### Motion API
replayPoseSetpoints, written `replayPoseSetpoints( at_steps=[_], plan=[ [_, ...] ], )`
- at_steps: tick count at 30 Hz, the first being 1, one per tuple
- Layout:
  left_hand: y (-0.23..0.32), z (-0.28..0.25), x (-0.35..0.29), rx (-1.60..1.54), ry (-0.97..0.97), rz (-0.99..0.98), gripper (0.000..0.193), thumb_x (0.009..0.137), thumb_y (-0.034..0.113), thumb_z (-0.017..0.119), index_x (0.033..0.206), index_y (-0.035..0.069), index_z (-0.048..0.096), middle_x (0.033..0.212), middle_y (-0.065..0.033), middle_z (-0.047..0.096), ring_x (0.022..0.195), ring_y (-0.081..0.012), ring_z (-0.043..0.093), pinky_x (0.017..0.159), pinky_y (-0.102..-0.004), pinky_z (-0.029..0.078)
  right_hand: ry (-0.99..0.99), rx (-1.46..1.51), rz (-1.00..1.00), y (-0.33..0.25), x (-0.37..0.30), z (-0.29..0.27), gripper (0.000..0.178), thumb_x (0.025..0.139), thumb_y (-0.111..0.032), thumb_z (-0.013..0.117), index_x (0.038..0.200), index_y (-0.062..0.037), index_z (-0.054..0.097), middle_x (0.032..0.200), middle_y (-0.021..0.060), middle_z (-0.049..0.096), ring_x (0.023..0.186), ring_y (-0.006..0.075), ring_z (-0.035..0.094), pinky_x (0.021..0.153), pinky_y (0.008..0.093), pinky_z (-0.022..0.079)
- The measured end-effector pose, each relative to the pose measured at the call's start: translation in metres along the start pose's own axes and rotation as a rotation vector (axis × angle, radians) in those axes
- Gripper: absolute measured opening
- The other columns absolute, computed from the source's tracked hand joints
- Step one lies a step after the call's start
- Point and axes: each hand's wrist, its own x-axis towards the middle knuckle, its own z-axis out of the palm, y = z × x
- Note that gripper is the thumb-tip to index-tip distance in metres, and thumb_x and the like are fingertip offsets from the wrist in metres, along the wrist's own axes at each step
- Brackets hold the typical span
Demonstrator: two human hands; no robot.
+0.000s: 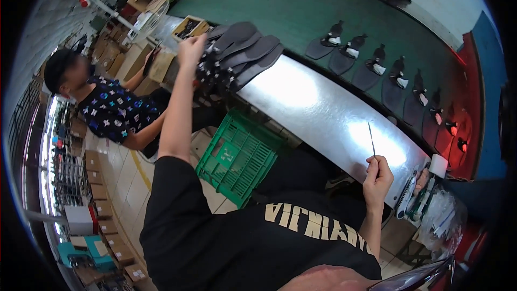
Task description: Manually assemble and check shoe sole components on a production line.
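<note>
My left hand [192,49] reaches out to the far left, at the end of a heap of dark grey sandals [245,48]. Its fingers are curled closed, and what they grip, if anything, is hidden. The sandals lie overlapped with their soles upward, their dark straps bunched along the near side. Over the near right part of the shiny metal table [318,113], my right hand [378,178] pinches a thin dark stick [371,137] between thumb and fingers. The stick points up and away from me.
A green conveyor belt [258,0] carries a row of dark sandals [366,75] toward a red-lit machine [468,113]. A green plastic crate [239,156] stands below the table's near edge. Tools [412,191] lie at the right end. A co-worker [116,102] sits at left.
</note>
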Motion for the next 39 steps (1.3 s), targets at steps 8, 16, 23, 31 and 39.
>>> replayPoseSetpoints(
  at_steps=[8,16,23,31,39],
  plan=[
    [0.127,0.103,-0.057,-0.158,-0.164,0.432,0.033,0.080,0.030,0.073,0.104,0.007,0.074,0.100,-0.0128,0.067,0.085,-0.0237,0.064,0.078,-0.0356,0.052,0.285,-0.428,-0.052,0.045,0.018,-0.045,0.036,0.087,0.004,0.054,0.121,0.0008,0.061,0.091,0.0143,0.053,0.089,0.0305,0.055,0.078,0.0356,0.045],
    [0.190,0.307,-0.108,0.072,-0.600,0.328,0.054,0.090,0.047,0.059,0.138,0.023,0.050,0.133,-0.0157,0.057,0.130,-0.0409,0.045,0.108,-0.0638,0.028,0.208,-0.702,0.036,0.058,0.016,-0.063,0.049,0.079,0.002,0.061,0.127,-0.0040,0.059,0.106,0.0180,0.055,0.099,0.0361,0.051,0.087,0.0435,0.042],
    [0.157,0.310,-0.116,-0.086,-0.320,0.368,0.037,0.083,0.029,0.070,0.117,0.018,0.061,0.117,-0.0112,0.060,0.117,-0.0377,0.054,0.101,-0.0583,0.037,0.322,-0.652,-0.077,0.034,0.018,-0.052,0.052,0.077,0.001,0.063,0.128,-0.0055,0.060,0.124,0.0211,0.049,0.106,0.0377,0.048,0.093,0.0457,0.040],
    [0.210,0.202,-0.162,-1.073,-0.573,0.069,0.024,0.083,0.004,0.070,0.107,0.000,0.067,0.104,-0.0039,0.066,0.089,-0.0108,0.062,0.081,-0.0258,0.050,0.163,0.144,0.010,0.002,0.018,-0.025,0.031,0.085,-0.001,0.062,0.116,-0.0007,0.062,0.122,0.0161,0.056,0.116,0.0271,0.052,0.098,0.0372,0.042],
    [0.210,0.065,-0.321,-1.298,-1.341,-0.400,0.022,0.088,-0.001,0.064,0.111,-0.001,0.066,0.120,-0.0142,0.067,0.103,-0.0167,0.064,0.092,-0.0305,0.051,-0.189,1.102,0.032,-0.035,0.029,-0.008,0.046,0.081,-0.004,0.069,0.124,0.0027,0.055,0.135,0.0195,0.055,0.121,0.0259,0.055,0.110,0.0426,0.035]
  ],
)
